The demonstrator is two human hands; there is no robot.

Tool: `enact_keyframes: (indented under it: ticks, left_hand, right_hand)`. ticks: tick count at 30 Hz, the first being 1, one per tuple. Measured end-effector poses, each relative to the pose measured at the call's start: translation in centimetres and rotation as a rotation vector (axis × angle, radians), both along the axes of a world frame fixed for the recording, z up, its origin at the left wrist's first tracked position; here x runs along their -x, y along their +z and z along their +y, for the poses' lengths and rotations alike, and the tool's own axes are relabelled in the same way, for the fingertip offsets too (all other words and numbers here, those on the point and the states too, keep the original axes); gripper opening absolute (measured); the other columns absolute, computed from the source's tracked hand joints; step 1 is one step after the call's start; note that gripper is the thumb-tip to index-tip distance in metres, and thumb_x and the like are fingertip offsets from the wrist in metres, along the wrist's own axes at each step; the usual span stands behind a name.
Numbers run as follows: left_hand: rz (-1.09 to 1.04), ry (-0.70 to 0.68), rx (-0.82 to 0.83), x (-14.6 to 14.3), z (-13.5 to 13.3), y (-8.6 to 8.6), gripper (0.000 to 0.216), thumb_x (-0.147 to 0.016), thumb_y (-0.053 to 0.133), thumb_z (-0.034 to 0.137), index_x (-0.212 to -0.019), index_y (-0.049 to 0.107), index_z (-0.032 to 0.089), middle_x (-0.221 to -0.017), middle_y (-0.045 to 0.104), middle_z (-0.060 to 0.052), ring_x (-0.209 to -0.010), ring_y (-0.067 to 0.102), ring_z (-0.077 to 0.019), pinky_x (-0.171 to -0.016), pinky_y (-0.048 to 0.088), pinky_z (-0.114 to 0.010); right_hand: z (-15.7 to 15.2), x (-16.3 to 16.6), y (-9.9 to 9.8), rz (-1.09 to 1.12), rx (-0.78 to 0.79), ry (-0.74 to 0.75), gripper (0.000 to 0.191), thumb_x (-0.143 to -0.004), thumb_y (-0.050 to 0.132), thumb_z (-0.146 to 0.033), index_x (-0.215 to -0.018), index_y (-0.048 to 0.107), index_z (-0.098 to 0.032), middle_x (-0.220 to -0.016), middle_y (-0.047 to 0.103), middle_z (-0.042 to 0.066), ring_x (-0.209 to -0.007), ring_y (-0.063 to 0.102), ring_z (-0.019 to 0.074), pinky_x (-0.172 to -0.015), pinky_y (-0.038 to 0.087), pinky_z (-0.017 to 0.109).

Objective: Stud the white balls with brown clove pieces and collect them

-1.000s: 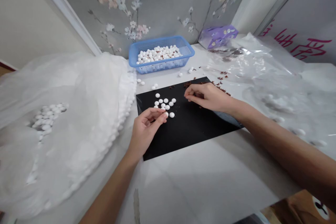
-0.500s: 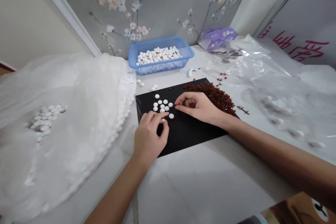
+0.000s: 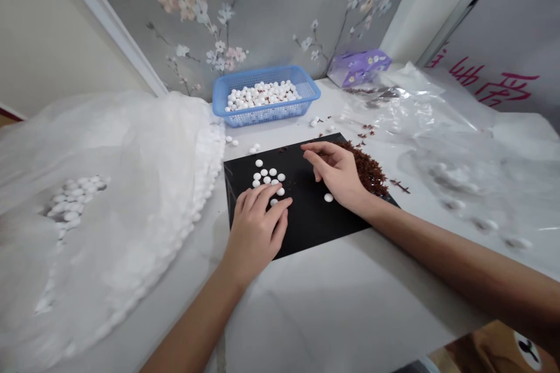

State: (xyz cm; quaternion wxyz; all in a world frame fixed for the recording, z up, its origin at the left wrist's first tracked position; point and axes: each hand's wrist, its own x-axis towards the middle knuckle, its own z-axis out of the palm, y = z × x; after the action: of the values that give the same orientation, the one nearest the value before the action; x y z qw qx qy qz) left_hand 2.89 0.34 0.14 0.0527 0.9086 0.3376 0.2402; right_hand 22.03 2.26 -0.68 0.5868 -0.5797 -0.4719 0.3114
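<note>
A black mat (image 3: 306, 215) lies on the white table. On its left part sits a cluster of several small white round pieces (image 3: 266, 176). My left hand (image 3: 258, 230) lies flat on the mat, fingers stretched out, its fingertips touching the nearest white pieces. My right hand (image 3: 336, 169) rests on the mat with fingers spread and loosely curled, holding nothing. One white piece (image 3: 328, 197) lies alone just below that hand. A heap of small brown star-shaped bits (image 3: 367, 166) sits on the mat's right part, behind my right hand.
A blue basket (image 3: 306, 83) holding white pieces stands at the back. A purple tissue pack (image 3: 359, 67) is at the back right. White gauzy fabric (image 3: 109, 186) with white pieces on it covers the left. Crumpled clear plastic (image 3: 437, 128) covers the right. Stray pieces (image 3: 231, 141) lie near the basket.
My right hand came left from the brown heap towards the white cluster, then drew back and opened, leaving one white piece on the mat. My left hand flattened onto the mat.
</note>
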Motion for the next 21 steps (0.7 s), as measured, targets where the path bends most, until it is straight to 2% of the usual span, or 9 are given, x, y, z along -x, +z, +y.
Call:
enact_keyframes:
  ticks: [3,7,9,12,16,21]
  left_hand:
    - [0.007,-0.049,-0.05,-1.2,-0.6,0.3,0.026,-0.086,0.046,0.014,-0.104,0.063,0.021,-0.114,0.063,-0.007,-0.108,0.052,-0.0232,-0.094,0.037,-0.043]
    - [0.074,-0.128,-0.082,-4.2,-1.4,0.3,0.025,-0.087,0.045,0.014,-0.105,0.061,0.016,-0.103,0.065,-0.007,-0.092,0.057,-0.0215,-0.08,0.046,-0.038]
    - [0.118,-0.154,-0.079,-5.4,-1.5,0.0,0.021,-0.086,0.045,0.012,-0.097,0.062,0.014,-0.097,0.065,-0.008,-0.087,0.057,-0.0211,-0.076,0.049,-0.037]
    - [0.141,-0.174,-0.005,-6.2,-1.2,-0.8,0.02,-0.084,0.046,0.008,-0.093,0.062,0.014,-0.095,0.064,-0.008,-0.09,0.058,-0.0208,-0.079,0.051,-0.035]
    - [-0.074,-0.12,0.172,-5.5,-0.9,-1.1,0.026,-0.086,0.043,0.008,-0.101,0.061,0.019,-0.101,0.063,-0.006,-0.095,0.059,-0.0177,-0.087,0.051,-0.033]
    - [-0.441,0.055,0.33,-4.0,-1.0,-0.3,0.014,-0.084,0.054,0.021,-0.092,0.066,0.023,-0.097,0.064,-0.005,-0.09,0.062,-0.0166,-0.082,0.051,-0.029]
  right_hand:
    - [0.1,0.2,-0.4,0.073,-0.046,-0.022,0.022,-0.077,0.06,-0.034,-0.089,0.063,-0.016,-0.07,0.058,-0.001,-0.041,0.041,0.0043,-0.038,0.034,0.02]
    - [-0.2,0.6,-0.5,0.086,-0.122,-0.07,0.025,-0.078,0.06,-0.034,-0.098,0.058,-0.018,-0.083,0.059,0.001,-0.045,0.043,0.0041,-0.039,0.035,0.02]
    - [-0.3,0.7,-0.5,0.08,-0.139,-0.091,0.022,-0.078,0.061,-0.033,-0.093,0.055,-0.019,-0.08,0.058,0.0,-0.045,0.042,0.0045,-0.039,0.035,0.02]
    - [-0.5,0.8,-0.4,0.044,-0.118,-0.099,0.017,-0.079,0.061,-0.034,-0.083,0.056,-0.019,-0.066,0.054,-0.003,-0.045,0.042,0.0066,-0.04,0.035,0.021]
    - [-0.7,0.8,-0.4,-0.025,-0.105,-0.057,0.015,-0.08,0.06,-0.035,-0.081,0.06,-0.02,-0.053,0.047,-0.005,-0.043,0.04,0.0088,-0.041,0.033,0.024]
    - [-1.0,0.9,-0.3,-0.111,-0.122,0.011,0.013,-0.081,0.058,-0.033,-0.083,0.062,-0.02,-0.05,0.047,-0.005,-0.041,0.038,0.0093,-0.04,0.032,0.025]
